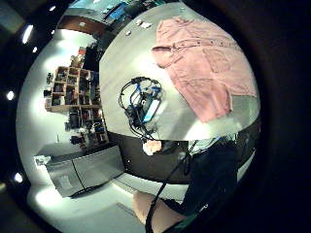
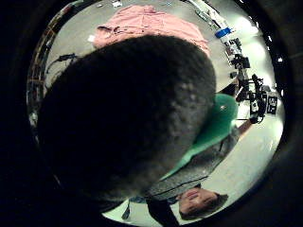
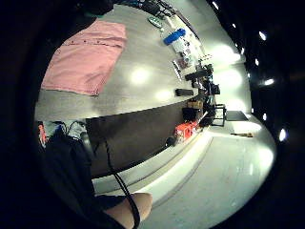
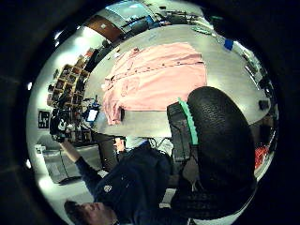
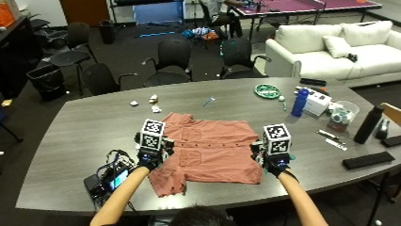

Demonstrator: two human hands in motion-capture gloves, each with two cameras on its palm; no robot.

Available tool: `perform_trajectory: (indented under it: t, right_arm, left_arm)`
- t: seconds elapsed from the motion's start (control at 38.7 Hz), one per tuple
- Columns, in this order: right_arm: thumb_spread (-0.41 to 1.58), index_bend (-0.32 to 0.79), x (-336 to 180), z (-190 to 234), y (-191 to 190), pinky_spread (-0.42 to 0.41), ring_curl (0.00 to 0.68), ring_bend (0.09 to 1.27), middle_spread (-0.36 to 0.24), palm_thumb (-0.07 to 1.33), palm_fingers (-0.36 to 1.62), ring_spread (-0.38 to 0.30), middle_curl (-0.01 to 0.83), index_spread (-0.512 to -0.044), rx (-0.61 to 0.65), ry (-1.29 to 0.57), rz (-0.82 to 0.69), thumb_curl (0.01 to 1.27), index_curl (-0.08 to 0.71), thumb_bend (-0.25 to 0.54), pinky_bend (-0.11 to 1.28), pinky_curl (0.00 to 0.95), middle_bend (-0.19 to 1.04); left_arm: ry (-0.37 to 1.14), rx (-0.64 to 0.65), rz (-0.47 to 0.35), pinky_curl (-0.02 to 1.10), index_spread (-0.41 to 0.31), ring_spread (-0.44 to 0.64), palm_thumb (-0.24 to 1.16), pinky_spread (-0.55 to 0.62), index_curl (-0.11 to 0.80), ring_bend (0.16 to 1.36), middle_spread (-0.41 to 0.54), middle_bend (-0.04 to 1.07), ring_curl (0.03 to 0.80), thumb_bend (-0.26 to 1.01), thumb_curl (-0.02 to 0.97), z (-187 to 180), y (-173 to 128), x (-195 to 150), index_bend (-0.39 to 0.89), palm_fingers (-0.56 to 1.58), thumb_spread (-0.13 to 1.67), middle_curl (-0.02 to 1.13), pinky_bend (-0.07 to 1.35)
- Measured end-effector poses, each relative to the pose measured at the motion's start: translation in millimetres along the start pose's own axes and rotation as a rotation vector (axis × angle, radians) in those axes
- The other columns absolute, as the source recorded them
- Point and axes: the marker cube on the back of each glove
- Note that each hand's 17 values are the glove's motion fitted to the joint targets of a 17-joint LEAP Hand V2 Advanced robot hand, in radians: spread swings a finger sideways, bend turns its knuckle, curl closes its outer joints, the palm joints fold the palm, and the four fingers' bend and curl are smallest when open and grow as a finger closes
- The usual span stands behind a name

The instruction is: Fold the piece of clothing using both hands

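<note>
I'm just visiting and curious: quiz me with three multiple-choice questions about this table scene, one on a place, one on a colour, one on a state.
1. Where does the shirt lie?
A. on the sofa
B. flat on the table
C. on a chair

2. What colour is the shirt?
A. pink
B. green
C. white

3. How far along is the folding?
A. folded small
B. rolled up
C. spread out, unfolded

Answers: 1 B, it lies on the grey table between the left hand and right hand. 2 A, the cloth is pink. 3 C, collar, sleeve and button row all lie open.
</note>
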Motion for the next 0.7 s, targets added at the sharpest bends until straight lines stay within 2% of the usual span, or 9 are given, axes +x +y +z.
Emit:
perform_trajectory:
  t: [0.08, 0.16, 0.34, 0.52, 0.7]
  right_arm:
    - [0.62, 0.19, -2.0, 0.3, 0.0, 0.100, 0.099, 0.33, -0.040, 0.32, 0.47, 0.017, 0.086, -0.202, 0.003, 0.005, -0.004, 0.06, 0.099, 0.227, 0.36, 0.115, 0.22]
    - [0.81, 0.18, -5.4, 0.2, -0.3, 0.122, 0.139, 0.34, -0.038, 0.35, 0.45, 0.021, 0.120, -0.244, 0.003, 0.004, -0.016, 0.08, 0.143, 0.248, 0.36, 0.159, 0.21]
    - [1.10, 0.16, -12.7, -5.8, -2.7, 0.150, 0.183, 0.34, -0.043, 0.37, 0.44, 0.026, 0.176, -0.293, -0.005, -0.023, -0.056, 0.12, 0.192, 0.256, 0.37, 0.210, 0.20]
    - [1.22, 0.12, -18.6, -4.4, -7.6, 0.131, 0.221, 0.39, -0.028, 0.39, 0.48, 0.015, 0.224, -0.312, -0.080, -0.034, -0.087, 0.16, 0.199, 0.237, 0.40, 0.245, 0.21]
    - [1.25, 0.12, -24.3, 13.2, -13.8, 0.084, 0.261, 0.45, -0.038, 0.43, 0.59, -0.035, 0.274, -0.247, -0.125, -0.011, -0.124, 0.20, 0.205, 0.218, 0.40, 0.269, 0.24]
  left_arm:
    - [0.021, -0.010, 0.015, 0.07, -0.056, 0.23, -0.06, 0.23, 0.101, 0.41, 0.115, 0.13, 0.091, -0.05, 0.008, 0.7, 0.4, 1.0, 0.26, 0.25, 0.51, 0.04, 0.24]
    - [0.031, -0.033, 0.027, 0.11, -0.068, 0.29, -0.06, 0.29, 0.138, 0.44, 0.140, 0.14, 0.123, -0.05, 0.019, 3.9, -0.4, 0.3, 0.26, 0.22, 0.65, 0.06, 0.26]
    - [0.078, -0.054, 0.056, 0.16, -0.082, 0.37, -0.07, 0.36, 0.205, 0.48, 0.173, 0.14, 0.160, -0.05, 0.044, 10.9, -2.1, -4.6, 0.25, 0.18, 0.86, 0.09, 0.27]
    - [0.106, -0.086, 0.096, 0.19, -0.088, 0.41, -0.01, 0.38, 0.254, 0.51, 0.189, 0.15, 0.180, -0.02, 0.085, 22.4, -3.7, -6.5, 0.24, 0.16, 0.98, 0.12, 0.28]
    - [-0.003, -0.063, 0.136, 0.24, -0.077, 0.44, 0.04, 0.40, 0.259, 0.55, 0.220, 0.15, 0.205, -0.02, 0.151, 35.0, -5.7, 3.8, 0.14, 0.06, 0.94, 0.14, 0.34]
